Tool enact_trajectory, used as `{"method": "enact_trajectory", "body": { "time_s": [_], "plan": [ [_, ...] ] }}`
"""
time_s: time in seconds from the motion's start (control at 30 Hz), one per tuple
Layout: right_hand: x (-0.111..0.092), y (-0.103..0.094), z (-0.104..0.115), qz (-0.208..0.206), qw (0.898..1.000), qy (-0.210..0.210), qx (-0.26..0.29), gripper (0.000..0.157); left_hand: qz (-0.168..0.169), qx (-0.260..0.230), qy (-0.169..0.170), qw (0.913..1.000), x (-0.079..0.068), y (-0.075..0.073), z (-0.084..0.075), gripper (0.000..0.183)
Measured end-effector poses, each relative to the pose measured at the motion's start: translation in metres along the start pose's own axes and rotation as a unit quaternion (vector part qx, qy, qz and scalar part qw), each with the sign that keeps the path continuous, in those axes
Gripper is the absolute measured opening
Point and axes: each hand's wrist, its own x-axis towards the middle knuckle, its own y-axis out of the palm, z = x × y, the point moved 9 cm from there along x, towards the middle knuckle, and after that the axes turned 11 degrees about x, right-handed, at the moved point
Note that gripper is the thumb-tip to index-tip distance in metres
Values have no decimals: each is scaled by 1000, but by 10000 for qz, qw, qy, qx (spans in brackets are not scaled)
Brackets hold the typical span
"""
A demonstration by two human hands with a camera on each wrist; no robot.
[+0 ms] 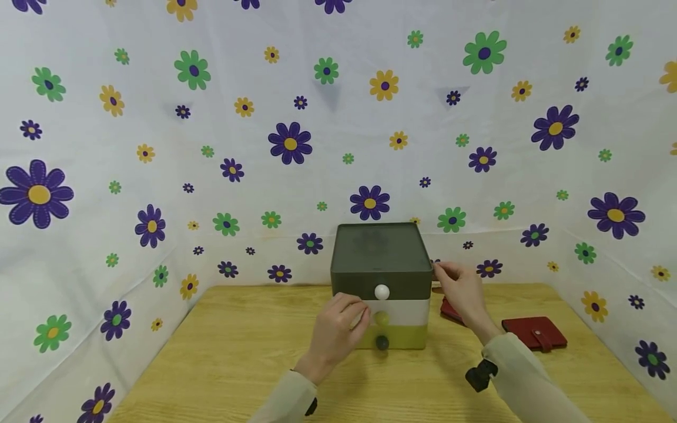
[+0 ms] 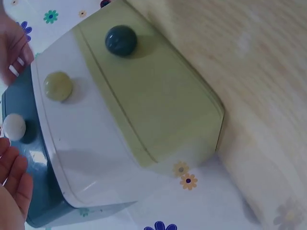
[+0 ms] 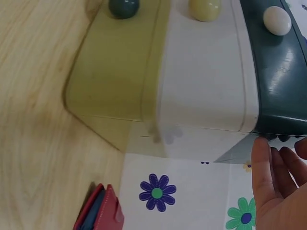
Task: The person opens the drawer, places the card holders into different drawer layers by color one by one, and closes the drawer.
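Two sleeves, left (image 1: 285, 399) and right (image 1: 536, 379), lie nearest the camera, above the near part of the desk. The flower-print backdrop (image 1: 227, 35) is the largest item and stands beyond the far edge and both side edges of the desk (image 1: 254, 341), which has a light wood-grain top.

The drawer unit (image 1: 394, 294) stands upright near the far edge, roughly midway between the left and right edges. It has three tiers: dark top tier (image 1: 407, 286), white middle tier (image 1: 408, 312), yellow-green bottom tier (image 1: 408, 337). The fronts are flush.

Left hand (image 1: 332, 329): at the front left of the unit, near the white knob; fingers loosely bent, holding nothing. Right hand (image 1: 464, 294): fingertips at the right side of the top tier, by its front edge; fingers slightly bent, gripping nothing. Firm contact cannot be confirmed for either hand.

A red wallet (image 1: 535, 333) with a strap lies near the right edge. A second red item (image 1: 451, 310), partly hidden by the right hand, lies beside the unit. A black buckle (image 1: 480, 375) is on the right sleeve. Knobs, top to bottom: white knob (image 1: 382, 292), yellow-green knob (image 1: 381, 318), dark knob (image 1: 382, 342)
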Motion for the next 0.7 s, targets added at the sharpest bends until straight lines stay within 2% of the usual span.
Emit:
{"method": "enact_trajectory", "body": {
  "time_s": [0.17,0.37,0.5,0.7],
  "plan": [
    [-6,1,-11,27,9999,-31,-128,33,-192,-85,-355,9991,5,-9,15,4],
    [-21,6,-31,10,9991,261,-327,28,-490,-211,-767,9956,5,-22,34,8],
    [-30,8,-40,27,9985,256,-486,24,-674,-238,-964,9928,10,-30,45,11],
    [-39,5,-48,-168,9979,188,-598,20,-557,-211,-1265,9902,26,-31,60,18]
  ]
}}
